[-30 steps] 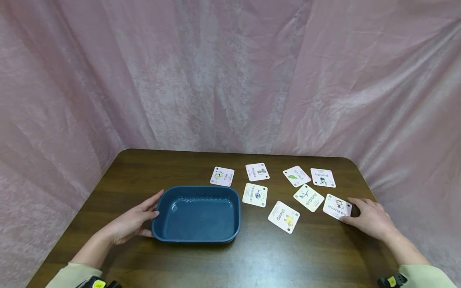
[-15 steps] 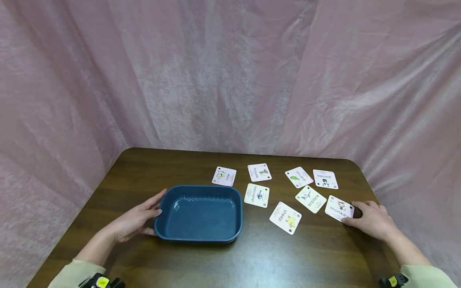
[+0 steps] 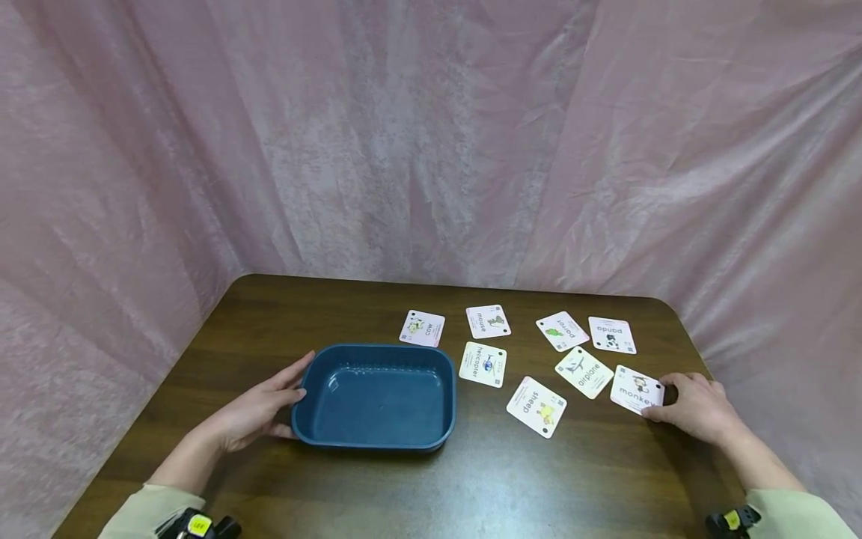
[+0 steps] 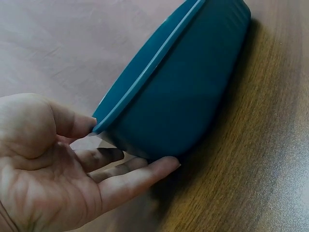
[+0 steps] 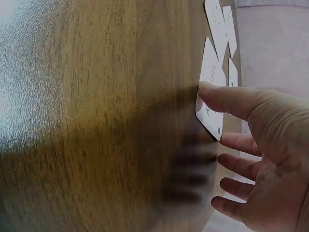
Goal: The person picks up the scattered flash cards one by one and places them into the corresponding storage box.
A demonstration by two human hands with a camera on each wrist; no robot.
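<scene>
The right hand [image 3: 697, 408] holds the monkey card [image 3: 634, 388], lying to its left on the bench [image 3: 485, 486], between parted thumb and index finger; the left hand [image 3: 259, 412], fingers extended, touches the blue tray [image 3: 377, 412].

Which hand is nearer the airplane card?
The right hand, just right of the airplane card, touching the monkey card; the left hand is far left, at the tub.

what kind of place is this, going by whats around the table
Perhaps a small set put up for filming rather than a lived-in room: a pink curtain hangs behind a wooden table, which holds picture cards and a blue tray.
</scene>
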